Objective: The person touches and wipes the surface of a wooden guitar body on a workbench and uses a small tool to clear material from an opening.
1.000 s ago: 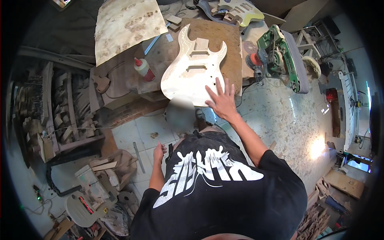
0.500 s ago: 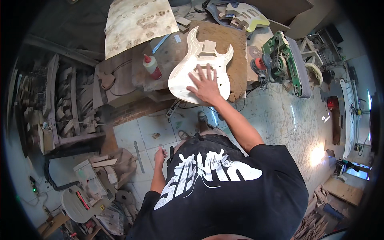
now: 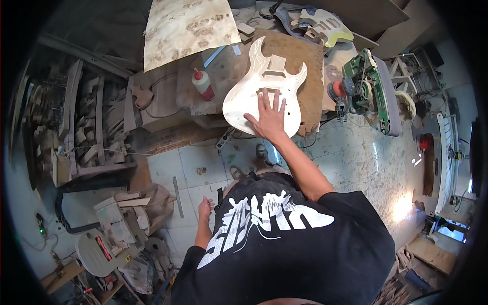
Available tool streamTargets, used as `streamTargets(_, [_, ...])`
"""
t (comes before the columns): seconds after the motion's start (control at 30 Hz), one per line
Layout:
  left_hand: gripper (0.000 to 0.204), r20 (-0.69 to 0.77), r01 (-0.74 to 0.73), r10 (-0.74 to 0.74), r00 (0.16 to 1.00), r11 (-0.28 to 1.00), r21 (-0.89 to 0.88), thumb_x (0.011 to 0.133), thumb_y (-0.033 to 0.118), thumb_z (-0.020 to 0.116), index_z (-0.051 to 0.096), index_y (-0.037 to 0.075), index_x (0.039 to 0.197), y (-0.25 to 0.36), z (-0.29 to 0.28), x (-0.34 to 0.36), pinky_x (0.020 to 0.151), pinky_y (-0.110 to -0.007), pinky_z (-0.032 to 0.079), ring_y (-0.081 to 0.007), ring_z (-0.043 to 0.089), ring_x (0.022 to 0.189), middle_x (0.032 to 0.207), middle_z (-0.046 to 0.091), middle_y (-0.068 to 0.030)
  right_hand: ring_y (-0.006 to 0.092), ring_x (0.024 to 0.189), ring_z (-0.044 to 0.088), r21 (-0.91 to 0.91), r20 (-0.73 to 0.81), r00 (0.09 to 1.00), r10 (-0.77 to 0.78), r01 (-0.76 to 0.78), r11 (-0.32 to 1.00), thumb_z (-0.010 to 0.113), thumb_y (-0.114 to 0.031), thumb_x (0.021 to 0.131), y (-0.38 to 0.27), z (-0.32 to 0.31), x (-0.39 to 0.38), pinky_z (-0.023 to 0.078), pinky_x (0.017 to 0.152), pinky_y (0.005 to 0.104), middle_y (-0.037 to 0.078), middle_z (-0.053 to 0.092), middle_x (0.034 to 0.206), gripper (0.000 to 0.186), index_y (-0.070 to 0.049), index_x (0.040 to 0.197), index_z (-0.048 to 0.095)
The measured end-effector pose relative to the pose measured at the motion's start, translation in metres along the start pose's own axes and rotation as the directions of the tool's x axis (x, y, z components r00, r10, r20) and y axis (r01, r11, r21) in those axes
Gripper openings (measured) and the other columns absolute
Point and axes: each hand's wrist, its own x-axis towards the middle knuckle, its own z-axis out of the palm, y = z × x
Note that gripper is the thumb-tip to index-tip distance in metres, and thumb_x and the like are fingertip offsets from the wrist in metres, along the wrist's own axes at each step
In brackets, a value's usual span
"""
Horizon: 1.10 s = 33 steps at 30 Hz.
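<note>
Well right of the right hand [image 3: 270, 121] stands a green metal sander with a grey belt [image 3: 390, 96]. A pale wooden guitar body [image 3: 285, 95] lies under that hand's spread fingers. Ahead and left of them is a red-capped white plastic bottle [image 3: 202, 85]. The left hand [image 3: 205, 208] hangs empty, slightly bent, well apart from the right.

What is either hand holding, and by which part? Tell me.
Nothing is held: the right hand lies spread on the broad end of the pale wooden guitar body; the left hand hangs apparently empty.
</note>
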Motion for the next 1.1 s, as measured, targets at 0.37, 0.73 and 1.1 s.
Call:
streamTargets(0.37, [0.067, -0.002, -0.052, 0.052, 0.999, 0.998, -0.021, 0.107, 0.061, 0.034, 0.071, 0.005, 0.111, 0.047, 0.013, 0.014, 0.057, -0.028, 0.042, -0.0123, 0.065, 0.073, 0.092, 0.073, -0.0037, 0.048, 0.156, -0.004, 0.006, 0.066, 0.995, 0.075, -0.075, 0.997, 0.039, -0.078, 0.094, 0.02, -0.005, -0.011, 0.0, 0.121, 0.0674, 0.016, 0.012, 0.172, 0.099, -0.003, 0.159, 0.036])
streamTargets(0.73, [0.067, 0.038, 0.002, 0.0, 0.999, 0.999, -0.049, 0.105, 0.065, 0.035, 0.072, 0.009, 0.109, 0.03, 0.017, 0.016, 0.059, -0.03, 0.04, -0.0121, 0.065, 0.074, 0.091, 0.072, -0.0013, 0.0496, 0.156, 0.004, 0.057, 0.08, 0.982, -0.171, 0.167, 0.984, 0.043, -0.071, 0.098, 0.036, -0.02, -0.006, 0.006, 0.121, 0.07, 0.016, 0.016, 0.171, 0.067, -0.035, 0.154, 0.048])
streamTargets(1.1, [0.067, -0.004, 0.038, -0.039, 0.999, 0.997, -0.068, 0.106, 0.062, 0.033, 0.072, 0.009, 0.111, 0.034, 0.027, 0.01, 0.059, -0.029, 0.042, -0.0124, 0.065, 0.074, 0.094, 0.072, -0.0018, 0.0479, 0.156, 0.008, 0.093, 0.045, 0.94, -0.339, 0.334, 0.938, 0.037, -0.074, 0.098, 0.02, -0.011, 0.021, 0.005, 0.122, 0.0692, 0.014, 0.02, 0.17, 0.069, -0.036, 0.155, 0.045])
